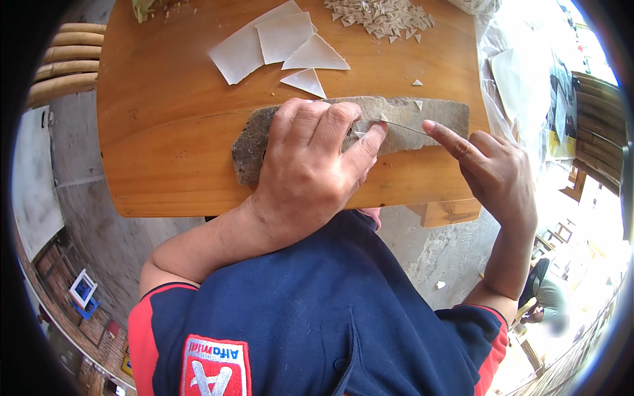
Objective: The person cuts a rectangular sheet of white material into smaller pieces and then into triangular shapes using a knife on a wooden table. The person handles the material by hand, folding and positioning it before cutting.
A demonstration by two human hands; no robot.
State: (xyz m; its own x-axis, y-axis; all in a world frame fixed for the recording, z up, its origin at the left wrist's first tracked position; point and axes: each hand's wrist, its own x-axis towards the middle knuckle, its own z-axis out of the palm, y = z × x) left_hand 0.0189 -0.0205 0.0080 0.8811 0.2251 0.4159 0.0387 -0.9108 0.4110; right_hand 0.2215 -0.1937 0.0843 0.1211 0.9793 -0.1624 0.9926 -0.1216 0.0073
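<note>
A long, rough grey stone slab [436, 119] lies across the near part of the wooden table. My left hand [310, 155] is closed over it, fingers bent toward its far edge and thumb stretched to the right. At the thumb tip is a small whitish triangle [384, 117]. My right hand [489, 165] grips a thin metal blade [408, 128], index finger laid out along it. The blade points left, its tip close to my left thumb. Another small triangular chip [418, 104] sits on the slab's far edge. What lies beneath my left palm is hidden.
Beyond the slab, several thin whitish sheets [238, 53] lie overlapped on the wooden table [165, 132]. A heap of small triangular chips [380, 16] is at the far side. Clear plastic [492, 72] hangs along the right edge. A person [548, 300] is in the right background.
</note>
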